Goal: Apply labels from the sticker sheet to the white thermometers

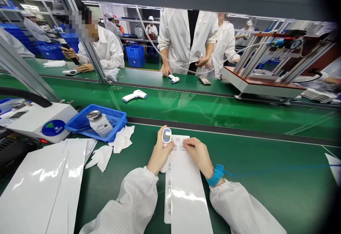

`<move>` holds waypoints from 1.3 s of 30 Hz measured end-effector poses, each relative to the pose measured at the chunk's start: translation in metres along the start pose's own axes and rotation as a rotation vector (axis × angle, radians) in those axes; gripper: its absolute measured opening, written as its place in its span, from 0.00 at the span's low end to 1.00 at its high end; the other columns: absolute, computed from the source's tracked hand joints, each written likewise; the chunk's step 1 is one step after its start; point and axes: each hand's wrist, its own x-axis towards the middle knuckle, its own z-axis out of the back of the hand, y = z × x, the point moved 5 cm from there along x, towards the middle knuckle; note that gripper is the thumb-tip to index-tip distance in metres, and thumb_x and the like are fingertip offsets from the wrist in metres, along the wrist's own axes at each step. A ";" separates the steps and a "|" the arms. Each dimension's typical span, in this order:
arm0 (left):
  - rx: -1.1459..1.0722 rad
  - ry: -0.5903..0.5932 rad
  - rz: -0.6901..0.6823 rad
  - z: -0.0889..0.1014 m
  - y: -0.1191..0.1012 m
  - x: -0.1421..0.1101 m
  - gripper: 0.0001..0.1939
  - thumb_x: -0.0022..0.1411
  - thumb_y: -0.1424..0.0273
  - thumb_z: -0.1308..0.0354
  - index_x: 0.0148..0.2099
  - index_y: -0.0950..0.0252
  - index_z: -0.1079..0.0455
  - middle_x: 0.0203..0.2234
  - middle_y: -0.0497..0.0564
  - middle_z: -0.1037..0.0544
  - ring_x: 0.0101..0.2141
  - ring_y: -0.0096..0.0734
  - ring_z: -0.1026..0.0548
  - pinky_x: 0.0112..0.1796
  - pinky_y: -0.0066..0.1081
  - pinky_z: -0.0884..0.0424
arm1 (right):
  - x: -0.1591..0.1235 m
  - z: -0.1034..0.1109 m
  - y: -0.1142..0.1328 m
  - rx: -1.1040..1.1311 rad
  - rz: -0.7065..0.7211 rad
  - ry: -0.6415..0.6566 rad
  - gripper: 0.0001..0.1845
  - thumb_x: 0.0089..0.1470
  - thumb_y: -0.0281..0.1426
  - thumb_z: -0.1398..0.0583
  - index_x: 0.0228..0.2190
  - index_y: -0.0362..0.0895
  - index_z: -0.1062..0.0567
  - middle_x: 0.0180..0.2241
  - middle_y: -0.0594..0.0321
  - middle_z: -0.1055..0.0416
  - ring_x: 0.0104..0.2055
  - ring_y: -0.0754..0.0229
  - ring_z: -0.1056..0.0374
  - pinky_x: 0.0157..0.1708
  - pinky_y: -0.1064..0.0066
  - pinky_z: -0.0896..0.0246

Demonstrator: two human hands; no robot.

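My left hand [160, 152] is closed around a white infrared thermometer [167, 135], whose small grey screen faces up toward me. Under it and to its right lies a long white label sheet [186, 187] with small printed text at the far end. My right hand [198, 154] has its thumb and fingers pinched at that printed end; a single label between them cannot be made out. A blue wrist strap [216, 175] is on my right wrist. Beneath the long sheet, at its left, shows a narrower strip of printed labels [167, 198].
A blue tray [117, 129] holding a metal-lidded container [99, 122] stands at left, beside crumpled paper [123, 139] and glossy white sheets [39, 187]. Another thermometer [134, 95] lies on the green belt [186, 107]. Across it, co-workers [186, 38] stand near a pneumatic fixture [266, 74].
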 end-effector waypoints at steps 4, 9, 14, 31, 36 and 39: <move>0.049 -0.008 -0.024 0.000 0.002 0.001 0.33 0.60 0.71 0.44 0.64 0.45 0.48 0.47 0.48 0.30 0.30 0.24 0.27 0.45 0.38 0.29 | 0.007 -0.004 0.000 0.015 0.011 0.013 0.09 0.53 0.29 0.42 0.27 0.47 0.22 0.36 0.58 0.23 0.40 0.52 0.27 0.42 0.61 0.32; 0.084 -0.027 -0.052 -0.001 -0.001 0.000 0.34 0.60 0.71 0.43 0.65 0.48 0.47 0.50 0.50 0.29 0.37 0.30 0.25 0.46 0.36 0.30 | 0.010 -0.001 0.007 -0.003 0.073 0.040 0.07 0.50 0.28 0.42 0.23 0.46 0.26 0.31 0.59 0.25 0.36 0.53 0.29 0.38 0.61 0.34; 0.066 -0.046 -0.058 -0.004 -0.008 -0.001 0.35 0.57 0.73 0.41 0.65 0.53 0.45 0.48 0.52 0.28 0.40 0.32 0.26 0.44 0.34 0.29 | -0.027 0.012 0.038 -0.006 0.277 0.154 0.06 0.49 0.24 0.41 0.25 0.46 0.28 0.34 0.61 0.26 0.41 0.53 0.33 0.44 0.59 0.40; -0.134 0.059 0.134 -0.043 0.021 -0.110 0.37 0.62 0.65 0.41 0.67 0.50 0.55 0.57 0.56 0.35 0.24 0.20 0.32 0.16 0.21 0.34 | -0.073 0.028 0.075 0.425 -0.069 0.161 0.04 0.49 0.29 0.38 0.24 0.47 0.25 0.42 0.61 0.28 0.47 0.56 0.32 0.47 0.65 0.39; -0.104 0.062 0.125 -0.045 0.021 -0.112 0.35 0.63 0.67 0.44 0.67 0.47 0.55 0.63 0.55 0.40 0.22 0.17 0.33 0.17 0.22 0.34 | -0.074 0.025 0.075 0.466 -0.092 0.128 0.04 0.49 0.29 0.38 0.24 0.47 0.25 0.39 0.62 0.27 0.42 0.58 0.31 0.43 0.67 0.37; -0.082 0.061 0.133 -0.043 0.021 -0.112 0.35 0.63 0.68 0.45 0.67 0.46 0.56 0.63 0.55 0.40 0.22 0.17 0.32 0.17 0.22 0.35 | -0.073 0.027 0.078 0.463 -0.083 0.101 0.04 0.49 0.29 0.38 0.24 0.46 0.26 0.37 0.62 0.26 0.41 0.58 0.30 0.43 0.66 0.37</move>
